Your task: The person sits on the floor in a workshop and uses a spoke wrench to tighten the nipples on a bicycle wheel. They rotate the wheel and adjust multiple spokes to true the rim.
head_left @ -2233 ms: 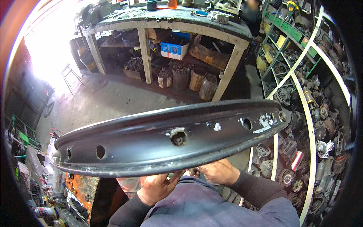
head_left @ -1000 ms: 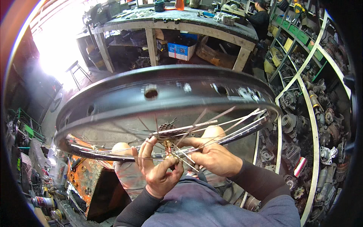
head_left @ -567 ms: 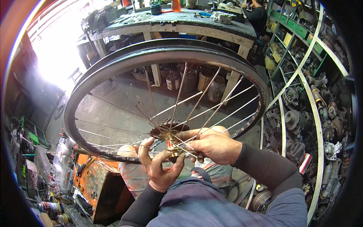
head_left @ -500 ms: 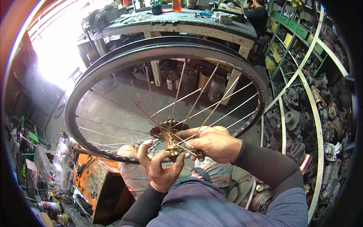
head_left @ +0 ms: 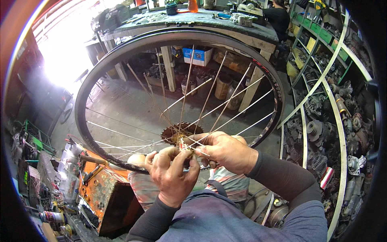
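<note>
A bicycle wheel stands tilted over my lap, its black rim [head_left: 80, 105] arching away from me. Thin spokes [head_left: 187, 95] fan out from a gold hub [head_left: 182, 144]; several have free ends short of the rim. Behind the hub sits a rusty brown sprocket cluster [head_left: 171, 133]. My left hand [head_left: 173, 171] is closed at the hub's near end, thumb and fingers pinching it. My right hand [head_left: 227, 151] reaches in from the right, thumb and fingers closed on a spoke beside the hub. The fingers hide the hub's near flange.
A workbench [head_left: 225, 26] with parts on it stands beyond the wheel. Under it is a blue-and-white box [head_left: 197, 55]. Metal parts crowd the racks [head_left: 316, 129] at right. At left are an orange box [head_left: 105, 177], a wooden handle [head_left: 93, 159] and clutter. A person [head_left: 277, 18] is at the back.
My left hand has turned, its fingers folding over the hub's near end, covering the flange that showed before. The wheel's far rim has risen in view. My right hand keeps its place.
</note>
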Available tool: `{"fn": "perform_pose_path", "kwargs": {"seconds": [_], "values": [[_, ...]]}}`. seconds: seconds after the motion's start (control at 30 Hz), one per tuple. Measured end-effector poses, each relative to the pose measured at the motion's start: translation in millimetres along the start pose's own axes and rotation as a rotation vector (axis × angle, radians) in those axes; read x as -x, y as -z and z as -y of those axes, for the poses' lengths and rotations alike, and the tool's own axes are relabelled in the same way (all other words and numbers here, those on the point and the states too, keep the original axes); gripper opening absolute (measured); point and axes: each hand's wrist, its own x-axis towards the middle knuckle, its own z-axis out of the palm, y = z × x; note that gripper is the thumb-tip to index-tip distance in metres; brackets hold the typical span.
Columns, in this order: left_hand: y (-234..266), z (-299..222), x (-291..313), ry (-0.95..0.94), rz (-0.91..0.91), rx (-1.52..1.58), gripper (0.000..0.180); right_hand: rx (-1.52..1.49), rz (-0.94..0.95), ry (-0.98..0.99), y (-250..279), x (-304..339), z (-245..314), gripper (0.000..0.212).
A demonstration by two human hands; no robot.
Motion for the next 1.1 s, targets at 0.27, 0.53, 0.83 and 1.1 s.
{"fn": "perform_pose_path", "kwargs": {"seconds": [0.27,0.53,0.83,1.1], "values": [[2,-6,-14,-0.039,-0.084,-0.088,0.017,-0.055,-0.005,0.066,-8,-2,-6,0.051],[1,-2,3,-0.027,-0.052,-0.085,0.019,-0.018,-0.048,0.129,-12,0,-17,0.059],[0,-7,3,-0.061,-0.093,-0.099,0.018,-0.030,-0.022,0.156,-14,15,-27,0.068],[-16,3,13,-0.028,-0.137,-0.029,0.024,-0.281,-0.153,0.160,-12,16,-24,0.067]]}}
